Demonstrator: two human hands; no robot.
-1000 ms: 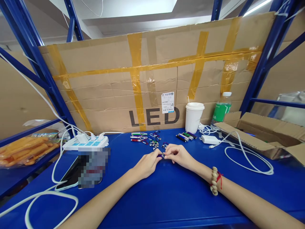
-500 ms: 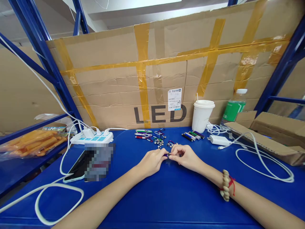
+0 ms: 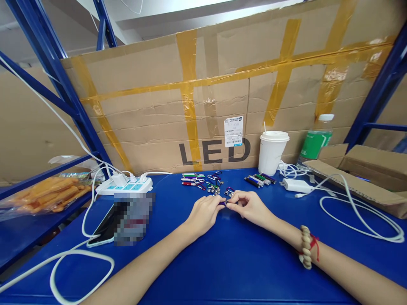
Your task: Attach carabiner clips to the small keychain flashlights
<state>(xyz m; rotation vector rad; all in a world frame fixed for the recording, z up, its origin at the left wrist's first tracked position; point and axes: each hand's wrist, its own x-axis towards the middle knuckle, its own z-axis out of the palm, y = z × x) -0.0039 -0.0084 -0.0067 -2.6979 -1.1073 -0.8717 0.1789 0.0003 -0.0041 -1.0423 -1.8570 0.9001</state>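
My left hand [image 3: 203,214] and my right hand [image 3: 251,206] meet fingertip to fingertip over the blue table [image 3: 229,262]. Both pinch one small purple keychain flashlight [image 3: 223,203] between them. Just beyond the hands lie small silver button cells [image 3: 213,190] and a purple carabiner [image 3: 229,190]. Further back rest several coloured keychain flashlights [image 3: 192,179] on the left and a second row of flashlights [image 3: 258,179] on the right. A bead bracelet [image 3: 306,253] with red thread circles my right wrist.
A white power strip [image 3: 125,186] and a phone [image 3: 104,226] sit at left with looping white cables [image 3: 79,258]. A white lidded cup [image 3: 272,151], green bottle [image 3: 315,137], white charger [image 3: 294,185] and open cardboard box [image 3: 362,178] stand at right. A taped cardboard wall marked LED [image 3: 214,152] closes the back.
The view has shifted slightly, so everything sits a bit further right and up. Both hands stay pinched together on the small flashlight, with only small finger movements.
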